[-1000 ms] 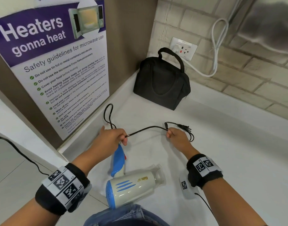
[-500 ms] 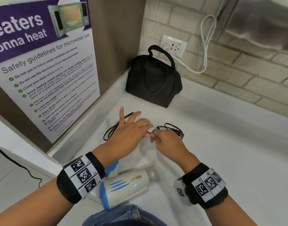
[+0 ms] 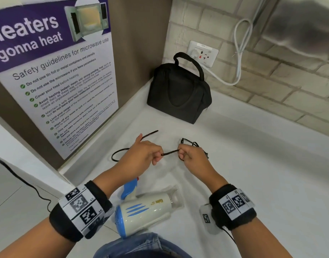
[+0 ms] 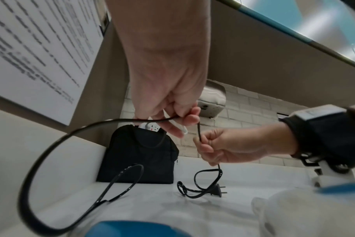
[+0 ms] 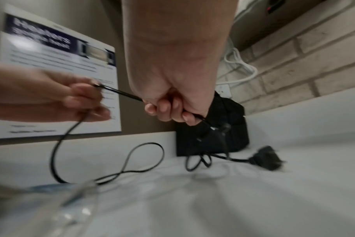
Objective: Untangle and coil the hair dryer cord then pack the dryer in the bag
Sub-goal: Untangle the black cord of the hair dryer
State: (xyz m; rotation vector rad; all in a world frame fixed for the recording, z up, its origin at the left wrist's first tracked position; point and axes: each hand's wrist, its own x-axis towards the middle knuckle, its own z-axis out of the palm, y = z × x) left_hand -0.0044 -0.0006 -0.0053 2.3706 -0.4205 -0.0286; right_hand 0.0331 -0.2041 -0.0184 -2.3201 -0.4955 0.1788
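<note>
Grip, left hand [image 3: 143,155]: fingers curled round the black cord [image 3: 170,152], pinching it just left of the short span that runs between the two hands.
Grip, right hand [image 3: 190,155]: fist closed on the same cord, near the left hand but not touching it; the plug end trails down from this fist.
Loose loop: lies on the white desk [image 3: 253,174] left of the left hand, rising in a wide curve to that hand in the left wrist view.
Plug [image 4: 218,190]: rests flat on the desk beyond the right hand, amid a few small tight bends of cord.
Hair dryer [image 3: 147,211]: on its side at the near desk edge, below and between the wrists, nozzle to the right.
Bag [image 3: 178,94]: black, upright in the far corner, well apart from the hands.
Handling: the cord looks thin, light and limp, with kinks that would likely spring back; probably best taken a little at a time close to the plug, laying even loops into one hand.
Hard to tell: where the cord enters the dryer is hidden by the left forearm; whether the bag's zip is open cannot be seen; the right wrist view is blurred.
</note>
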